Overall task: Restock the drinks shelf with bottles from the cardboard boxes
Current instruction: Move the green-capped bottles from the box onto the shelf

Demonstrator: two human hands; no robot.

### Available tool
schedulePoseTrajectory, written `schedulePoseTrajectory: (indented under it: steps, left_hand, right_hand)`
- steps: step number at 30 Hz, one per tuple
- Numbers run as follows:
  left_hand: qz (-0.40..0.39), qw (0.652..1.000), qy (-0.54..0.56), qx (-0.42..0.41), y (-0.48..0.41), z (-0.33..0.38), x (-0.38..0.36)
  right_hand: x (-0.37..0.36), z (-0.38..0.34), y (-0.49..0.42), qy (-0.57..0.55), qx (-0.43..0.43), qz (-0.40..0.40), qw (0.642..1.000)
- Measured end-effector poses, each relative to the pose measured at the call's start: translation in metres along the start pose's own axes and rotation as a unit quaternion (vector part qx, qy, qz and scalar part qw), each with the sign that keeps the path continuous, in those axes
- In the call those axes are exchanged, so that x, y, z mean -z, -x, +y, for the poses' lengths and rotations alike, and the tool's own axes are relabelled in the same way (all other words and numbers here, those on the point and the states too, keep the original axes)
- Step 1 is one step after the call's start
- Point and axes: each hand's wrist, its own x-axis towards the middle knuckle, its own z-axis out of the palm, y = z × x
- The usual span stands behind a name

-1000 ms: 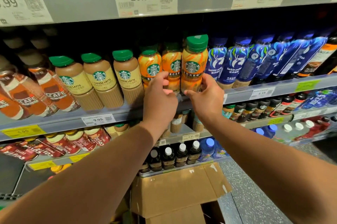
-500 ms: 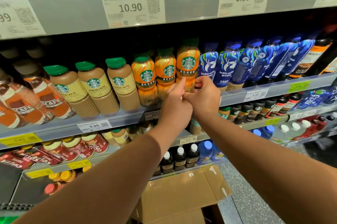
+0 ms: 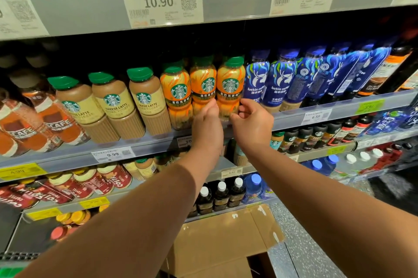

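Note:
Three orange green-capped Starbucks bottles stand in a row on the middle shelf [image 3: 291, 118]. The rightmost orange bottle [image 3: 230, 84] sits next to the blue Luckin bottles [image 3: 280, 78]. My left hand [image 3: 207, 125] pinches its lower left side and my right hand [image 3: 252, 123] pinches its lower right side, fingers curled against the base. The bottle's bottom is hidden behind my fingers. A cardboard box [image 3: 221, 239] with open flaps lies on the floor below the shelves.
Beige Cheese Latte bottles [image 3: 113, 103] stand left of the orange ones, brown Nescafe bottles [image 3: 52, 119] further left. Lower shelves hold red coffee cans [image 3: 90, 180], dark bottles [image 3: 220, 196] and blue bottles [image 3: 254, 187]. An upper shelf edge with price tags [image 3: 160, 3] hangs overhead.
The rightmost orange bottle has gone from the shelf's front edge back into line with the other two. Both hands dropped from its sides to its base.

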Motion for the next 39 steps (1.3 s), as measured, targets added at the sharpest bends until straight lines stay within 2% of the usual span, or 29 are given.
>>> schedulePoseTrajectory:
  steps: [8, 14, 18, 20, 22, 24, 27, 32, 35, 37, 39]
  left_hand:
    - [0.015, 0.999, 0.046, 0.023, -0.001, -0.008, -0.008]
    - [0.01, 0.999, -0.048, -0.011, 0.001, -0.008, -0.005]
    - [0.022, 0.999, 0.002, 0.036, 0.007, -0.011, 0.005]
    - [0.027, 0.996, -0.076, 0.023, 0.01, -0.013, 0.016]
    - [0.015, 0.97, -0.241, -0.023, 0.014, -0.014, 0.035]
    - [-0.01, 0.937, -0.345, -0.051, 0.02, -0.015, 0.057]
    - [-0.057, 0.9, -0.425, -0.078, 0.033, -0.014, 0.088]
    - [-0.105, 0.807, -0.572, -0.1, 0.061, -0.02, 0.137]
    - [-0.131, 0.756, -0.633, -0.102, 0.083, -0.029, 0.164]
    - [-0.157, 0.741, -0.647, -0.091, 0.098, -0.036, 0.181]
    - [-0.168, 0.75, -0.636, -0.075, 0.112, -0.045, 0.197]
  right_hand:
    - [-0.004, 0.004, 0.005, -0.041, -0.003, -0.053, 0.998]
    - [-0.002, 0.007, 0.002, -0.042, 0.01, -0.067, 0.997]
    - [0.001, 0.007, 0.004, -0.022, -0.002, -0.053, 0.998]
    - [0.005, 0.005, 0.009, 0.006, -0.001, -0.05, 0.999]
    - [0.008, 0.004, 0.017, 0.046, -0.007, -0.071, 0.996]
    - [0.01, 0.0, 0.028, 0.094, -0.012, -0.108, 0.99]
    - [0.008, -0.012, 0.048, 0.185, -0.004, -0.156, 0.97]
    - [-0.003, -0.033, 0.092, 0.383, 0.068, -0.247, 0.887]
    - [-0.016, -0.04, 0.126, 0.443, 0.088, -0.28, 0.847]
    - [-0.026, -0.044, 0.147, 0.456, 0.087, -0.298, 0.834]
    - [-0.036, -0.046, 0.17, 0.464, 0.093, -0.314, 0.823]
